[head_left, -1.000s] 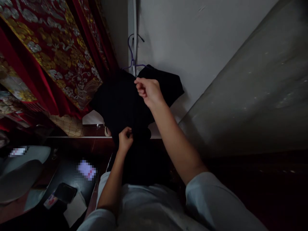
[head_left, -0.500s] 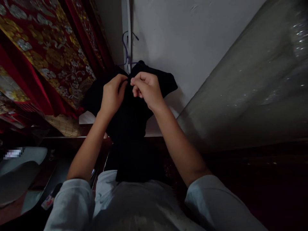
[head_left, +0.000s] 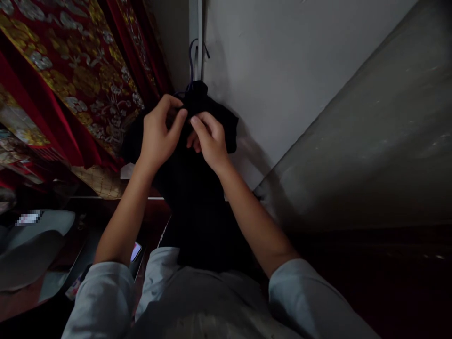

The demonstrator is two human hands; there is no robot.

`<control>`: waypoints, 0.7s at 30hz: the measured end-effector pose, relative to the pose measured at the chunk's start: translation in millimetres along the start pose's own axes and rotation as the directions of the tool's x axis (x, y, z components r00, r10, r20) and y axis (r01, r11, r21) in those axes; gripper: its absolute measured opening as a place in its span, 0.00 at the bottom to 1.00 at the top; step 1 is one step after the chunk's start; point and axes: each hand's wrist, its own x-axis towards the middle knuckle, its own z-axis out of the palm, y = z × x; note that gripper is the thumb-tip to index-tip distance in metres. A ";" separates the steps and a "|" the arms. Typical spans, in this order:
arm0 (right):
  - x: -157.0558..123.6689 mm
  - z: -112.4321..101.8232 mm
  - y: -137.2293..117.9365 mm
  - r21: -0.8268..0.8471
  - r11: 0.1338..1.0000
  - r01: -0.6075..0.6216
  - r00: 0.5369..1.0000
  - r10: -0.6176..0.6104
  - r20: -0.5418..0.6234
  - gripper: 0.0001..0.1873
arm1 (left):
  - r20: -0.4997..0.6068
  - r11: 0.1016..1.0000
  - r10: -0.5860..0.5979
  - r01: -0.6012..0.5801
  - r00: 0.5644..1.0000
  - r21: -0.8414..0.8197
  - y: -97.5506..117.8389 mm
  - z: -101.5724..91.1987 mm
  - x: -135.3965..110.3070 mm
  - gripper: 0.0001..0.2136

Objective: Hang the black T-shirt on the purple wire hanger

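A black garment (head_left: 190,174) hangs in front of me from a dark purple clothes hanger (head_left: 191,61), which hooks onto a pale vertical strip (head_left: 196,28) by the wall. At the upper front of the garment, my left hand (head_left: 160,129) pinches the dark cloth between thumb and fingers. Close beside it, my right hand (head_left: 210,139) also pinches the cloth, thumb against index finger and the other fingers curled. Any small fastener between the fingertips is too dark to make out.
Red drapery (head_left: 88,70) with gold and silver embroidery hangs at the left. A large sheet wrapped in clear plastic (head_left: 363,155) leans against the grey wall (head_left: 282,56) on the right. At lower left are a grey chair (head_left: 35,254) and a lit phone (head_left: 135,252).
The garment's top has turned and bunched, its right shoulder drawn inward and down. My left hand has shifted slightly left, and my right hand sits a little lower, both still at the cloth.
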 end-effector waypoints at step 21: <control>5.1 -18.5 -8.0 -0.142 0.990 -0.013 1.000 0.013 -0.007 0.18 | 0.147 0.999 -0.031 0.032 0.989 -0.006 6.7 18.6 -4.3 0.08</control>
